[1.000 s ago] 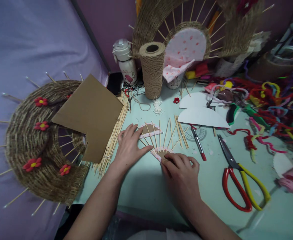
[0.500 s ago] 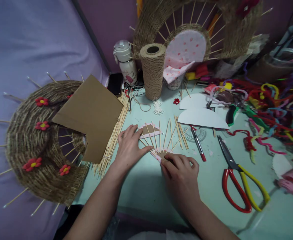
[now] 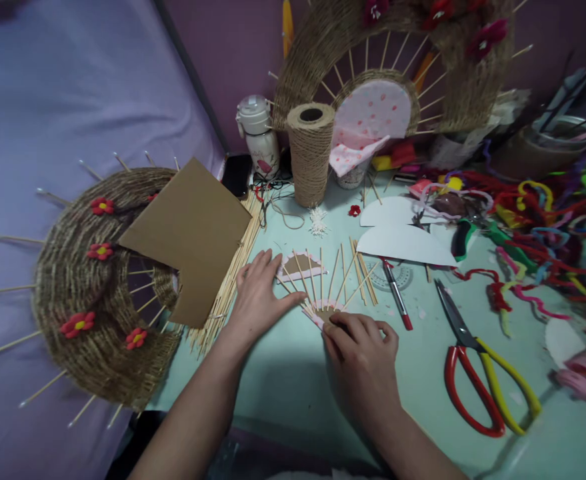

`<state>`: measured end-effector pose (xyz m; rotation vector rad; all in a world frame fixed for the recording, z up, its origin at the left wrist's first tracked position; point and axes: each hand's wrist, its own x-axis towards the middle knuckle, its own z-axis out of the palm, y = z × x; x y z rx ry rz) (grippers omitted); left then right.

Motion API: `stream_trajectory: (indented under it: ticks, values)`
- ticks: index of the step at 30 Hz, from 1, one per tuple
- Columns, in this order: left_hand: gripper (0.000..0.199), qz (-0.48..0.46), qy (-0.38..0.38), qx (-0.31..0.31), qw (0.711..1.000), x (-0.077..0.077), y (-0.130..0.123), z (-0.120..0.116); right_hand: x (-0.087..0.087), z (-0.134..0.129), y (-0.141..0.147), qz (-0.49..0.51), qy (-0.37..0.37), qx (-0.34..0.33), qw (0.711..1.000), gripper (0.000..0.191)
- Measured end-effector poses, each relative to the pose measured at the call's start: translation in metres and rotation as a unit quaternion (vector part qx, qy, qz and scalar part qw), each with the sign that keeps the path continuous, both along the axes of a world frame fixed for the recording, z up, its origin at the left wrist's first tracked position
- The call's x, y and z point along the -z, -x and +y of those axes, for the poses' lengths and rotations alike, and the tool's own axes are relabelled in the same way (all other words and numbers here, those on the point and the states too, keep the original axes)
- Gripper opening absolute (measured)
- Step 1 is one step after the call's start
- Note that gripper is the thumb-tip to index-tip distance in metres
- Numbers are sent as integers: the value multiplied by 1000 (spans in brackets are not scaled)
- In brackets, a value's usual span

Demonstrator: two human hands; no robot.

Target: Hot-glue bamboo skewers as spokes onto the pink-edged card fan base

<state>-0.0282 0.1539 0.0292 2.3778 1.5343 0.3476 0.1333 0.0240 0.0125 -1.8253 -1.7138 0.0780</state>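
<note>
Pinching the near edge of a small cardboard half-round (image 3: pixel 329 315), the right hand (image 3: pixel 365 337) in the head view has its thumb and forefinger drawn together, the other fingers curled beside them. This cardboard, with thin sticks (image 3: pixel 313 279) fanning out from its pink-trimmed edge, lies on the desk (image 3: pixel 277 407) on the near side of the twine spool (image 3: pixel 311 157). Nearer the person than the spool and to its left, the left hand (image 3: pixel 259 293) rests with fingers extended and thumb well apart from them; the thumb's tip touches the leftmost sticks. A second trimmed half-round (image 3: pixel 297 267) lies between the fan and the spool, partly beneath the stick ends. Left of the spool and nearer the person are a stick bundle (image 3: pixel 230 280) and a brown cardboard sheet (image 3: pixel 185 233); right of it and nearer lie a pen (image 3: pixel 397 295) and scissors (image 3: pixel 467 339).
</note>
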Motion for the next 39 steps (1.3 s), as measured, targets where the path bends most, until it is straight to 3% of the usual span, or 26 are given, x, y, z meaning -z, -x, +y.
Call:
stream_trajectory:
  ticks: [6,12,39]
  values:
    - [48,-50,-42,-100,993,1,9,9,-1,-1,0,4,1,-4,1000,20]
    - [24,-73,-53,-101,991,0,10,9,-1,-1,0,5,-11,-5,1000,25]
    - [20,-99,-65,-83,989,3,5,6,0,-2,2,-7,-6,2,1000,16]
